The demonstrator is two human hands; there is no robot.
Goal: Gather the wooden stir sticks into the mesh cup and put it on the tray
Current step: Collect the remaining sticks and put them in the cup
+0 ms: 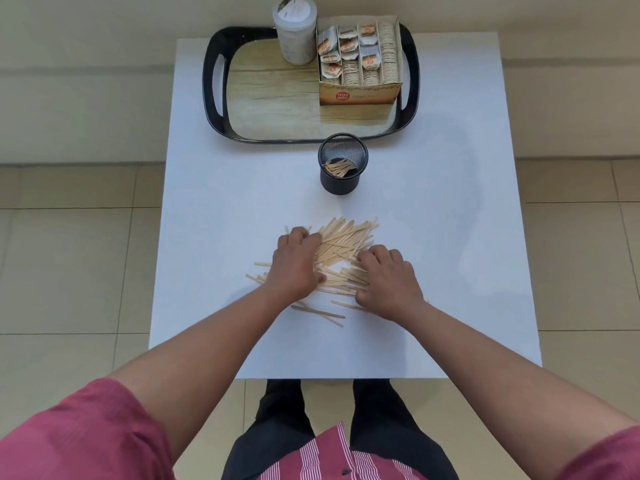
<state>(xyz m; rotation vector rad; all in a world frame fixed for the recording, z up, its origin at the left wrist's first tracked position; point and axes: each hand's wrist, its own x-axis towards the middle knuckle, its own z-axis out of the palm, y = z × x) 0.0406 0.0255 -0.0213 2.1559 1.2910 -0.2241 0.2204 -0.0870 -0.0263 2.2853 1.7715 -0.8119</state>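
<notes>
Sticks [341,247] lay heaped on the table [433,237] — left hand [294,261] and right hand [388,278] curled around them; cup [343,164] stood near.

Sticks [341,252] under both hands hidden (fingertips too); box [356,93] txt blurred.

1. A plain indoor room, likely a home or an office tea corner; which one cannot be told.
2. Beige floor tiles [86,265] surround a small white table [433,237].
3. A black-rimmed tray [214,109] holds a box of tea bags [358,93] and a white lidded jar [294,32].
</notes>
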